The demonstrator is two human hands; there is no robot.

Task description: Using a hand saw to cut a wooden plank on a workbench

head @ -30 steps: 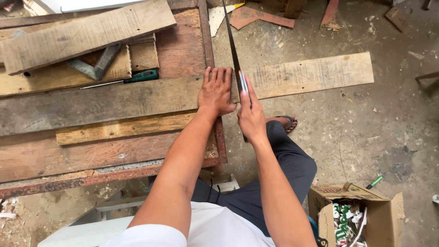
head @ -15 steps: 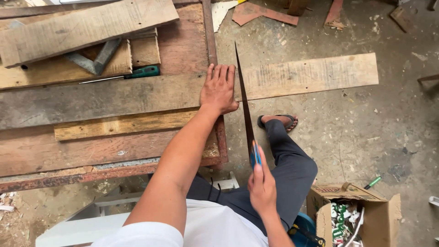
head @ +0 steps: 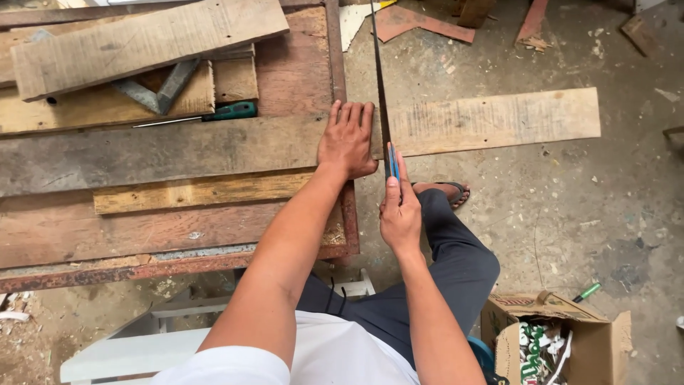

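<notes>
My left hand lies flat, fingers spread, on a long grey wooden plank that runs across the workbench and sticks out past its right edge. The plank's overhanging end hangs above the concrete floor. My right hand is shut on the blue handle of a hand saw. I see its thin blade edge-on, standing in the plank just right of my left fingers.
A rusty-framed workbench carries several more planks, a metal square and a green-handled tool. My sandalled foot is on the floor under the saw. An open cardboard box sits at lower right, a white stool below.
The saw went back toward me half a second ago and is now pushed forward again, my right hand moving with it. My left hand has stayed on the plank.
</notes>
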